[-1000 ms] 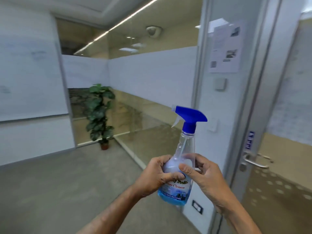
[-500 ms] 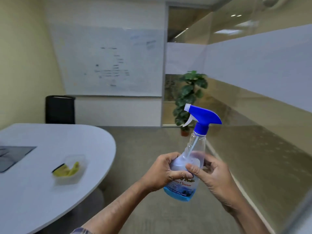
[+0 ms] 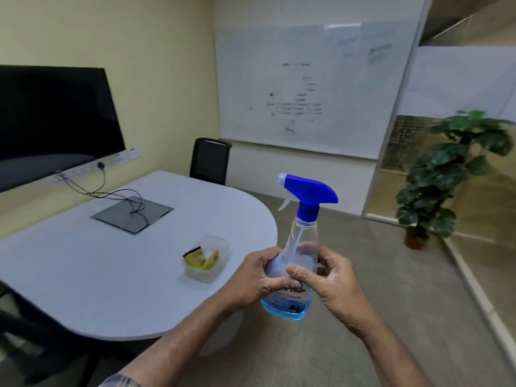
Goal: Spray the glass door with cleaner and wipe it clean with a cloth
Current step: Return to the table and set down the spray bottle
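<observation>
A clear spray bottle (image 3: 303, 238) with a blue trigger head and a little blue cleaner at the bottom stands upright in front of me. My left hand (image 3: 257, 277) grips its body from the left and my right hand (image 3: 332, 277) from the right. A yellow cloth (image 3: 202, 259) lies folded in a clear plastic tub (image 3: 216, 244) on the white table (image 3: 111, 263), left of the bottle. The glass door is out of view; a glass partition (image 3: 485, 191) runs along the right.
A wall screen (image 3: 53, 121) hangs at left above a socket strip with cables to a table hatch (image 3: 131, 215). A black chair (image 3: 209, 160) stands behind the table, a whiteboard (image 3: 307, 88) beyond. A potted plant (image 3: 444, 174) stands at right on the grey floor.
My view has swung left, away from the glass door, to the table with the cloth tub. Both hands keep the same hold on the bottle.
</observation>
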`<control>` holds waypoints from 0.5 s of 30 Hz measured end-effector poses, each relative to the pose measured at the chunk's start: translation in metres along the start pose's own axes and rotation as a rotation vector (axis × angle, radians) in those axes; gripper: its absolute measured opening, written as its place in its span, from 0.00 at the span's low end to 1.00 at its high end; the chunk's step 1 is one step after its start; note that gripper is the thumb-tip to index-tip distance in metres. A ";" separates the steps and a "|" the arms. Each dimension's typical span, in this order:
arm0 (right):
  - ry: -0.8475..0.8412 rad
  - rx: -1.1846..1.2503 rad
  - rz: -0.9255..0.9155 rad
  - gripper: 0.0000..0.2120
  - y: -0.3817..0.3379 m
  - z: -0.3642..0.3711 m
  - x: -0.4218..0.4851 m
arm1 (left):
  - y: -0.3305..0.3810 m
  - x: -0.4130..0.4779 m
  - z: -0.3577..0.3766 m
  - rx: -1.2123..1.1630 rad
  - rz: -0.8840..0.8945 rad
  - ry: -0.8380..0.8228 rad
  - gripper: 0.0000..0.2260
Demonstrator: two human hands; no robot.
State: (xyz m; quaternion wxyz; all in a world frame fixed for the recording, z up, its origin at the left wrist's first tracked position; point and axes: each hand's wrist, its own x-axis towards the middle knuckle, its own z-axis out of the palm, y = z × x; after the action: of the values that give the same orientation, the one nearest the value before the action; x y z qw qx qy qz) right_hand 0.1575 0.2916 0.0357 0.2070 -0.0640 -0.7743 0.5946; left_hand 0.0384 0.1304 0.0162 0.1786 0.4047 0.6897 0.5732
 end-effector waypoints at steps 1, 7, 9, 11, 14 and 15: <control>-0.017 -0.008 -0.003 0.24 0.002 0.009 0.012 | -0.005 0.003 -0.013 0.013 -0.003 0.017 0.17; -0.045 -0.038 0.014 0.25 0.018 0.077 0.082 | -0.047 0.024 -0.107 0.091 -0.036 0.022 0.16; -0.043 -0.064 0.039 0.23 0.028 0.104 0.108 | -0.068 0.033 -0.143 0.112 -0.054 0.015 0.17; -0.026 -0.069 0.065 0.21 0.038 0.132 0.134 | -0.089 0.045 -0.179 0.140 -0.075 -0.002 0.16; 0.005 -0.056 0.093 0.22 0.051 0.171 0.173 | -0.115 0.066 -0.227 0.163 -0.101 -0.016 0.16; 0.019 -0.051 0.099 0.22 0.054 0.183 0.186 | -0.123 0.073 -0.241 0.171 -0.107 -0.015 0.17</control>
State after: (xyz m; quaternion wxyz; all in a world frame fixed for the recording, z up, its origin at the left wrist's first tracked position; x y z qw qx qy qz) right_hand -0.0918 0.2078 -0.0074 0.1830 -0.1132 -0.7831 0.5835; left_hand -0.2210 0.0282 -0.0157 0.1790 0.3852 0.7555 0.4987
